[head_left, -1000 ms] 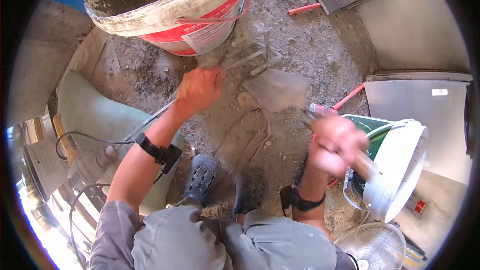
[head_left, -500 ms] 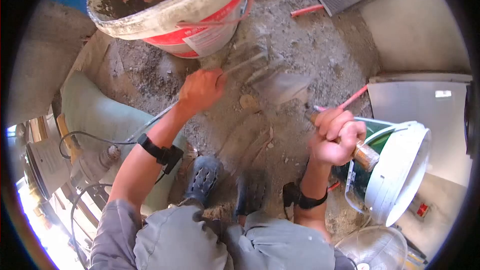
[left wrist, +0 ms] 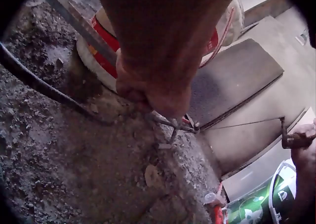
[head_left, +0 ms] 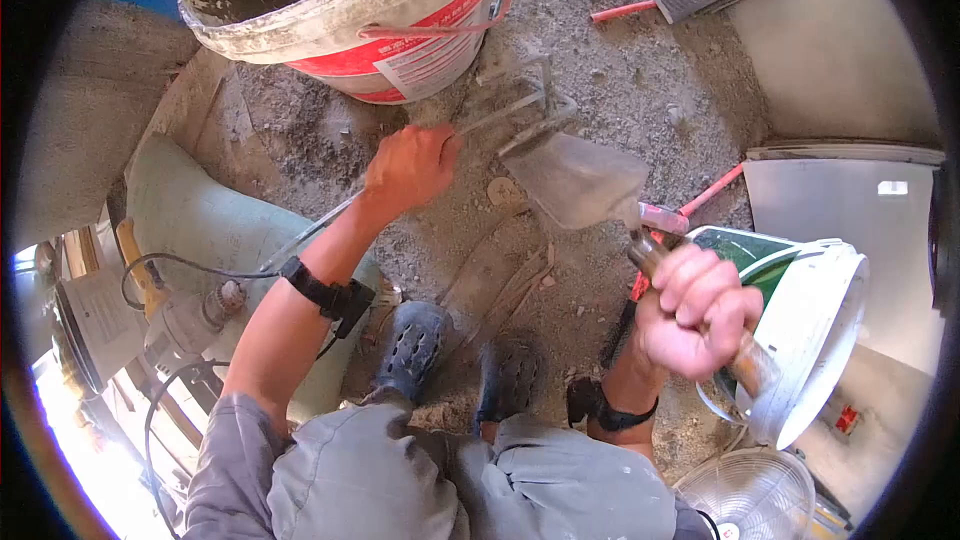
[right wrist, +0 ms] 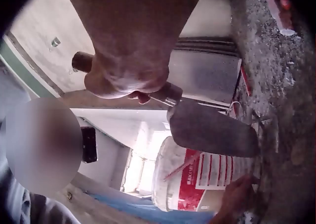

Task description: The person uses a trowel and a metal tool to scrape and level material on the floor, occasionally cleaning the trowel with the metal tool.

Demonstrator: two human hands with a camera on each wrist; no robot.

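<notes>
My left hand [head_left: 410,170] grips the thin metal shaft [head_left: 322,224] of a stirring paddle [head_left: 540,128]. That shaft runs back toward a drill-like power tool [head_left: 185,330] lying at the left. In my right hand [head_left: 700,315] is the wooden handle of a trowel [head_left: 585,180], fingers curled round it. The trowel's flat grey blade points toward the paddle, its far edge right at the paddle's bars. In the left wrist view, the trowel [left wrist: 242,124] appears edge-on. The right wrist view shows the blade [right wrist: 212,130] broadside, in front of the bucket.
A large mortar-crusted bucket [head_left: 440,60] with a red band stands at the far left. Beside my right hand a white-and-green pail [head_left: 810,340] lies on its side. A fan [head_left: 750,495] sits at lower right, and metal sheets [head_left: 850,240] lean at right. The ground [head_left: 640,80] is gritty.
The trowel and right hand were blurred with motion; the hand rose slightly, then came down and right. My left hand keeps its hold on the shaft, nearly in place.
</notes>
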